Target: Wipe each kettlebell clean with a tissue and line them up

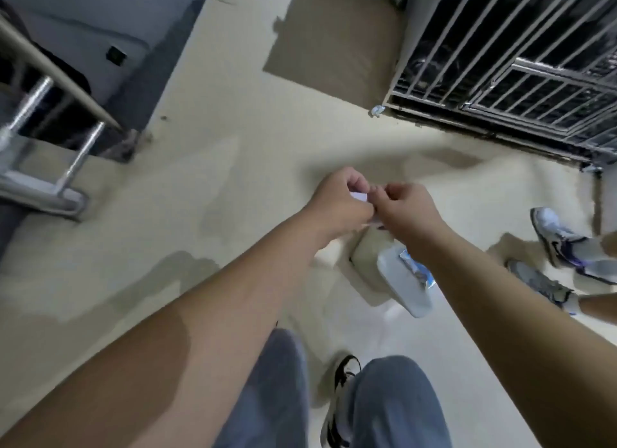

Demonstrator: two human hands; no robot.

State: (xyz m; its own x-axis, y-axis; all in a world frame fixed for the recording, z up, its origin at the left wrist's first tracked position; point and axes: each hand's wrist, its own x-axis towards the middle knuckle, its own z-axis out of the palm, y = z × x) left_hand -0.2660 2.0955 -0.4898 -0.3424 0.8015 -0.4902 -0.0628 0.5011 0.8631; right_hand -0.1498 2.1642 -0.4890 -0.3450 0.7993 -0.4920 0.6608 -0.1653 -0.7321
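Both hands meet out in front, above the pale floor [207, 180]. The left hand [337, 197] is curled shut on a scrap of white tissue [460, 197] — sorry, the tissue [360, 197] shows only as a small white patch between thumb and fingers. The right hand [409, 204] is pinched closed right beside it, fingertips touching the left; it seems to hold the same tissue, though that grip is mostly hidden. Below the wrists a pale block [367, 257] stands on the floor with a white tissue pack [400, 280] on top, its blue wrapper partly under the right forearm.

No kettlebell is in view, so where the weights sit cannot be told. A railing [50, 120] stands at the floor's left edge, a barred gate [500, 63] at the far right corner, and another person's shoes [561, 244] at the right edge.

The step in hand looks like readying the tissue — unfolding or bunching it before any wiping. Next would be finding a kettlebell, steadying it with one hand and rubbing with the other.
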